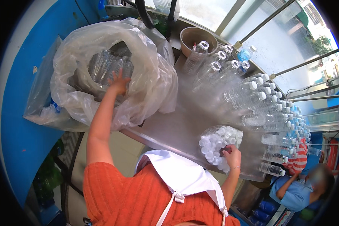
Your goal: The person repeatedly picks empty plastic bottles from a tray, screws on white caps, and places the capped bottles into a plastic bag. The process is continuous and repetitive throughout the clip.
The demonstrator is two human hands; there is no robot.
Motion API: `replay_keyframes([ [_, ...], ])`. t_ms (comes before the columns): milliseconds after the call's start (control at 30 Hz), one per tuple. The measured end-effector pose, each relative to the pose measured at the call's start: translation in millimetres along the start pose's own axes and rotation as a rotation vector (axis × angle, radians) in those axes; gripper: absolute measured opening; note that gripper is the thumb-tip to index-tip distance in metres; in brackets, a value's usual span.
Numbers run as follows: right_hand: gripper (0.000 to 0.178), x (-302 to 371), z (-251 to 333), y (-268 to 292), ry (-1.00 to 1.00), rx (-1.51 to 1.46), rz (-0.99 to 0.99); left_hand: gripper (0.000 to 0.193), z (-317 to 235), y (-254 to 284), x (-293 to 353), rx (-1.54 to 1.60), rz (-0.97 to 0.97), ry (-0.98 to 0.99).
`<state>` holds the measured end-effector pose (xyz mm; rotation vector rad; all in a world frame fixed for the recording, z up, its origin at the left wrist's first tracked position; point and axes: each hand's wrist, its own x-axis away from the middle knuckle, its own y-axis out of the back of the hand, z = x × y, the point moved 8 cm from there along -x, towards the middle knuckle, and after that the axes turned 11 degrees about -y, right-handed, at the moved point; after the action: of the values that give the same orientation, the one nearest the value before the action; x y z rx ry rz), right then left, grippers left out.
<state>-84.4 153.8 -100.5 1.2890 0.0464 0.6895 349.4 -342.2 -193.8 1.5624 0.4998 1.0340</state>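
At the left, a large clear plastic bag stands with its mouth gaping, and clear empty bottles lie inside. My left hand reaches into that mouth with fingers spread against the bottles, not wrapped round one. On the metal table, a clear bag of white bottle caps lies open near the front edge. My right hand is at its right side, fingers curled together by the caps; whatever is between them is hidden.
Uncapped bottles stand at the back beside a brown tub. Many white-capped bottles line the table's right side. A window with metal rails runs behind. At the lower right sits a person in a blue shirt.
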Motion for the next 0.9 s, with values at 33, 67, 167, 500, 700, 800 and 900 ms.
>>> replay_keyframes([
  [33,0.029,3,4,1,0.038,-0.018,-0.002,0.064,-1,0,-1,-0.107,-0.025,-0.007],
  [67,0.032,5,5,1,0.025,-0.023,0.002,0.067,5,8,0,-0.007,-0.145,0.011],
  [167,0.035,9,9,3,0.035,-0.060,-0.057,0.075,38,26,2,0.225,-0.387,0.101],
  [500,0.038,4,2,0,0.056,-0.026,-0.248,0.073,69,18,8,0.390,-0.236,0.262],
  [700,0.037,7,-6,1,0.082,-0.012,-0.302,0.056,17,149,122,0.705,-1.001,0.009],
  [800,0.037,9,-7,3,0.081,-0.072,-0.316,0.059,-87,201,176,0.840,-0.842,-0.505],
  [900,0.038,12,-4,3,0.099,-0.067,-0.327,0.060,-207,206,191,0.503,-0.455,-0.810],
])
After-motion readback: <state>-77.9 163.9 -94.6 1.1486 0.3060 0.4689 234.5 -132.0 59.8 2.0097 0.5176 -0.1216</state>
